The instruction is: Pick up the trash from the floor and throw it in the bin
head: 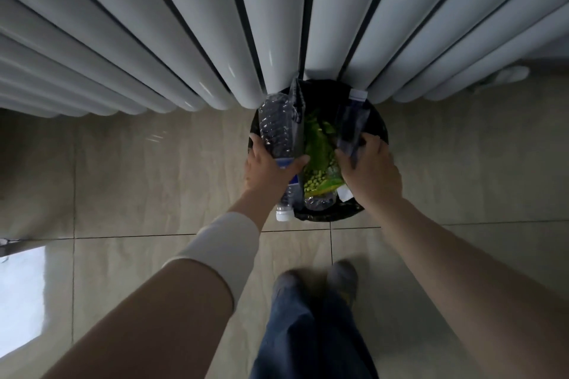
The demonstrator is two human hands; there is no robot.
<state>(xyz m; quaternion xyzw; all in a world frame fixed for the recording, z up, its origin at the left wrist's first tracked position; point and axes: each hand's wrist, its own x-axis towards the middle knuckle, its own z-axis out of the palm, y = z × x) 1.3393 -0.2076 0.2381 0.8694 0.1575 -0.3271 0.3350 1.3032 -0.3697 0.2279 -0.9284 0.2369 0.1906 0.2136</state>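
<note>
Both hands are over the bin (380, 129): left hand (271, 171) wraps a clear bottle (275, 129), right hand (369, 169) clasps a blue-labelled bottle (354, 120). Lower both below the rim, beside the green snack bag (320, 160), before loosening either grip.

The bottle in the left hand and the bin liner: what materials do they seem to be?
Bottle: clear thin plastic, glossy; ribs and highlights show, and you see through it. Liner: probably thin black plastic film; it wrinkles over the rim with a dull shine.

A home room, by its white column radiator (215, 24), beige tiled floor (138, 178) and small lined bin (378, 123).
</note>
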